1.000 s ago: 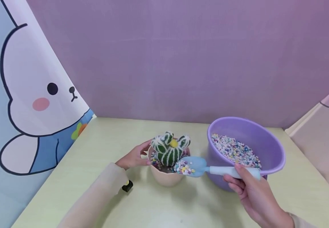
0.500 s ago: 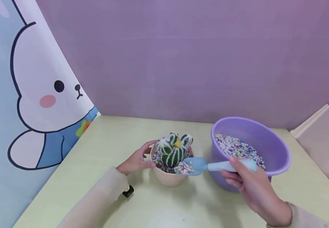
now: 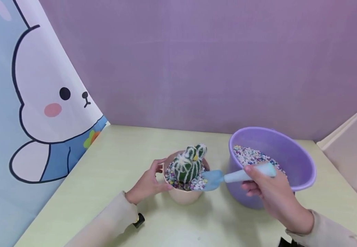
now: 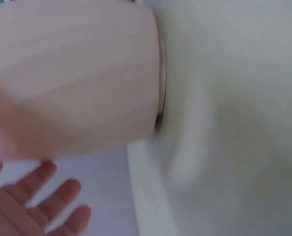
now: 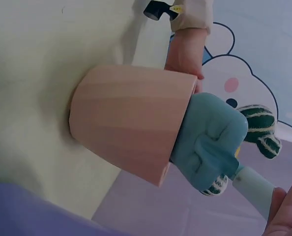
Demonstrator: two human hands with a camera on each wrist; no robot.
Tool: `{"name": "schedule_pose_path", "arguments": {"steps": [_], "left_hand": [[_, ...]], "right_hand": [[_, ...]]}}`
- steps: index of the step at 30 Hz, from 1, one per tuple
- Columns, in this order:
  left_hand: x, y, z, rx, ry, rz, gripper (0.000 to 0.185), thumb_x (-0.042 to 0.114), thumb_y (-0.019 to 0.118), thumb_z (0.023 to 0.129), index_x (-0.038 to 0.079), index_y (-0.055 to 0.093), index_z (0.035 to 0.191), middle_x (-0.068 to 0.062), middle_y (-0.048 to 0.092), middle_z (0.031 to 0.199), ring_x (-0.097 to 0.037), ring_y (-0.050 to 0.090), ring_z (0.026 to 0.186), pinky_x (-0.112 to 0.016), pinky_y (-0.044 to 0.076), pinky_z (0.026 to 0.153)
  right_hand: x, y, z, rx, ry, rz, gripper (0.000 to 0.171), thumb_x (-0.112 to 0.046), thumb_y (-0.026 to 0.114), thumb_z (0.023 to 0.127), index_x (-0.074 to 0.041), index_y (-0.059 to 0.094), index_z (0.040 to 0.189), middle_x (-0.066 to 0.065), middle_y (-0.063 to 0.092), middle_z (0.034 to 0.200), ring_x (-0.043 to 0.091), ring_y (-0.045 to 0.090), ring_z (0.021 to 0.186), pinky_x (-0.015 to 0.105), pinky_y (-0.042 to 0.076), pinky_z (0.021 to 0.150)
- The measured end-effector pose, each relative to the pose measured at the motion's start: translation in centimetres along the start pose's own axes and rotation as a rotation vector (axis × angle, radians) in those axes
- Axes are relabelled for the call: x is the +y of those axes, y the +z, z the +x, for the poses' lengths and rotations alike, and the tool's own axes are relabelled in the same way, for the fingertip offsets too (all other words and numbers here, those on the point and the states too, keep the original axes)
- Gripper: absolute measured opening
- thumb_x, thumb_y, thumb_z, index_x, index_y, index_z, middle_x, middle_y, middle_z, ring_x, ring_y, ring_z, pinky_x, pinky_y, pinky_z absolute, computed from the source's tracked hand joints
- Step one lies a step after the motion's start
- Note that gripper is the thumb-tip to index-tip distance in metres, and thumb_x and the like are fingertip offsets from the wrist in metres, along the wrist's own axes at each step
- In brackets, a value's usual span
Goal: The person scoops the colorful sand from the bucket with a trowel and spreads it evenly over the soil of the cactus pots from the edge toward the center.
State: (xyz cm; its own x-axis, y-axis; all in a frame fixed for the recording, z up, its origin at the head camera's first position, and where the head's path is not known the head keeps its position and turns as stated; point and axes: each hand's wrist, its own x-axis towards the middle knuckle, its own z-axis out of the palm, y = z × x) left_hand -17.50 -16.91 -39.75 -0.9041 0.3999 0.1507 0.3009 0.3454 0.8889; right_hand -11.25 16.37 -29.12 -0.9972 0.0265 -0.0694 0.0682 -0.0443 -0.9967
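A pale pink plant pot (image 3: pixel 184 198) holds a green cactus (image 3: pixel 184 170) with white stripes and a yellow spot, among small coloured pebbles (image 3: pixel 198 184). My left hand (image 3: pixel 147 181) holds the pot from its left side, thumb at the front and fingers behind; the left wrist view shows several fingertips (image 4: pixel 67 189) beside the pot wall. With my right hand (image 3: pixel 275 195) I grip the handle of a light blue trowel (image 3: pixel 214 180). Its blade rests at the pot's right rim, tipped down into it. In the right wrist view, the blade's underside (image 5: pixel 212 137) hides part of the cactus.
Just right of the pot stands a purple bucket (image 3: pixel 241 193) with more coloured pebbles (image 3: pixel 252 156) inside. Both stand on a pale yellow-green table (image 3: pixel 166 230). A purple backdrop (image 3: pixel 166 68) rises behind, and a cartoon-printed sheet (image 3: pixel 36 103) borders the left.
The trowel's handle has risen and its blade tipped down, so pebbles from it now lie in the pot's right side. The cactus leans more to the right.
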Motion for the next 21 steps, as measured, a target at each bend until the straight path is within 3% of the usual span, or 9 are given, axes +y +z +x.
{"name": "schedule_pose_path", "arguments": {"steps": [4, 7, 12, 15, 21], "left_hand": [[-0.6, -1.5, 1.0, -0.071, 0.09, 0.016, 0.095, 0.046, 0.078, 0.076, 0.001, 0.03, 0.144, -0.025, 0.041, 0.141, -0.042, 0.04, 0.124, -0.061, 0.035, 0.096], [-1.4, -2.3, 2.3, -0.141, 0.127, 0.006, 0.11, 0.065, 0.072, 0.07, 0.003, 0.027, 0.149, -0.023, 0.039, 0.144, -0.042, 0.038, 0.128, -0.06, 0.034, 0.098], [-2.5, -2.5, 3.3, -0.252, 0.145, -0.099, 0.114, 0.063, 0.077, 0.067, 0.003, 0.026, 0.15, -0.022, 0.035, 0.147, -0.041, 0.04, 0.124, -0.053, 0.04, 0.095], [-2.7, -2.3, 3.2, -0.257, 0.144, -0.152, 0.113, 0.059, 0.079, 0.067, 0.004, 0.025, 0.15, -0.024, 0.036, 0.144, -0.039, 0.042, 0.118, -0.051, 0.043, 0.091], [-2.5, -1.6, 3.3, -0.216, 0.137, -0.093, 0.112, 0.066, 0.074, 0.068, 0.008, 0.025, 0.15, -0.02, 0.038, 0.144, -0.035, 0.043, 0.118, -0.046, 0.04, 0.091]], "right_hand": [[-0.2, 0.1, 0.0, -0.016, -0.023, -0.018, 0.005, -0.006, 0.065, 0.091, -0.008, 0.069, 0.088, 0.007, 0.07, 0.072, 0.014, 0.066, 0.059, 0.028, 0.055, 0.053], [-0.4, 0.3, 0.1, -0.014, -0.026, -0.031, 0.007, -0.004, 0.065, 0.09, -0.009, 0.069, 0.086, 0.007, 0.069, 0.071, 0.014, 0.065, 0.058, 0.028, 0.055, 0.053], [-0.5, 0.6, 0.3, -0.011, -0.011, -0.07, 0.004, -0.003, 0.065, 0.089, -0.006, 0.068, 0.089, 0.006, 0.069, 0.07, 0.015, 0.065, 0.057, 0.029, 0.054, 0.053], [-0.6, 0.7, 0.4, -0.007, -0.015, -0.082, 0.005, -0.004, 0.067, 0.088, -0.002, 0.066, 0.093, 0.007, 0.069, 0.069, 0.016, 0.065, 0.057, 0.029, 0.054, 0.052], [-0.9, 0.5, 0.3, 0.012, -0.05, -0.099, 0.005, -0.003, 0.069, 0.086, -0.006, 0.065, 0.087, 0.009, 0.068, 0.068, 0.017, 0.065, 0.056, 0.031, 0.054, 0.051]]}}
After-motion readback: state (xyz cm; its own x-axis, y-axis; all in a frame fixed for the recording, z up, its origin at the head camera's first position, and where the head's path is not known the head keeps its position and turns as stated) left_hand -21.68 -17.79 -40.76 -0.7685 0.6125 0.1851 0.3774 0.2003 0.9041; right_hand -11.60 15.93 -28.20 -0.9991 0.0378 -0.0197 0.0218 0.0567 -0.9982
